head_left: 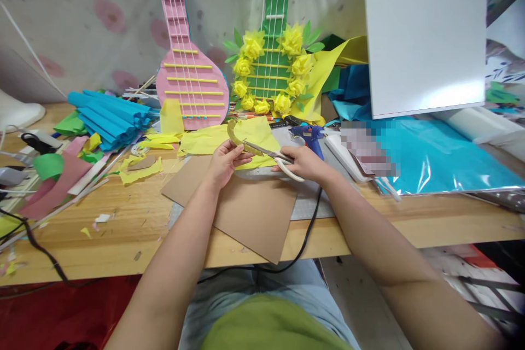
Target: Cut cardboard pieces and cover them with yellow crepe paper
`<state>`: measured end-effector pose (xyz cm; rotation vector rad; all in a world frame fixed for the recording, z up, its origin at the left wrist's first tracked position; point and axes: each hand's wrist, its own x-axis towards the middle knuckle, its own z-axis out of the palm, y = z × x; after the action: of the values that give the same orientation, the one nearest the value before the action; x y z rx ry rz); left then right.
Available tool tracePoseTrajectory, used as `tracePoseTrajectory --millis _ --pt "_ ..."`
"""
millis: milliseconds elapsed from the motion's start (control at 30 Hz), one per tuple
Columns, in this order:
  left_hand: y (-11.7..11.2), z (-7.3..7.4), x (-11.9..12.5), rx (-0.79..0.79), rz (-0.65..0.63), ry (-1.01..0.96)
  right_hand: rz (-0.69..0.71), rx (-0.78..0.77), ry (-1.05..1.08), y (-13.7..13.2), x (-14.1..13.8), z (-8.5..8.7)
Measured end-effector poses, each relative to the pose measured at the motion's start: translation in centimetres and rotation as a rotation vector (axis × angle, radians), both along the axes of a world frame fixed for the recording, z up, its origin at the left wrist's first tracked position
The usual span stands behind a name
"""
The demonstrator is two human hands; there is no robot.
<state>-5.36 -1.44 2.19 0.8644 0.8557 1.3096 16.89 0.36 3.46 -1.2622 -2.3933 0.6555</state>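
Between the thumb and fingers of my left hand (228, 163) is a thin, curved yellow-covered strip (234, 134), shaped like a crescent. My right hand (302, 163) is closed around scissors (292, 170) with white handles. Their metal blades reach left and lie against the strip's lower end, close to my left fingertips. Beneath both hands lies a brown cardboard sheet (256, 210), tilted across a grey mat (314, 199). Yellow crepe paper (205, 139) is spread just behind the hands. A blue glue gun (307, 132) stands right behind my right hand.
A pink cardboard lute (192, 79) and a green one (273, 60) with yellow paper flowers lean at the back. Blue crepe paper (110, 117) and scraps lie left. A white board (426, 38) and a blue plastic-wrapped packet (447, 158) are right. A black cable (314, 224) hangs over the edge.
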Motion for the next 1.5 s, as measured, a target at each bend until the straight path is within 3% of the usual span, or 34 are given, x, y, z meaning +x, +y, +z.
tracePoseTrajectory --millis 167,433,867,1500 --pt "0.07 -0.34 -0.23 0.019 -0.021 0.051 0.027 0.012 -0.053 0.12 0.32 0.11" --pt "0.04 -0.4 0.02 0.021 0.061 0.019 -0.035 0.021 -0.058 -0.53 -0.27 0.84" --pt "0.01 -0.26 0.25 -0.025 0.033 -0.017 -0.031 -0.013 0.036 -0.3 -0.66 -0.14" --pt "-0.11 -0.25 0.39 0.003 0.079 0.042 -0.033 0.04 -0.041 -0.47 0.01 0.77"
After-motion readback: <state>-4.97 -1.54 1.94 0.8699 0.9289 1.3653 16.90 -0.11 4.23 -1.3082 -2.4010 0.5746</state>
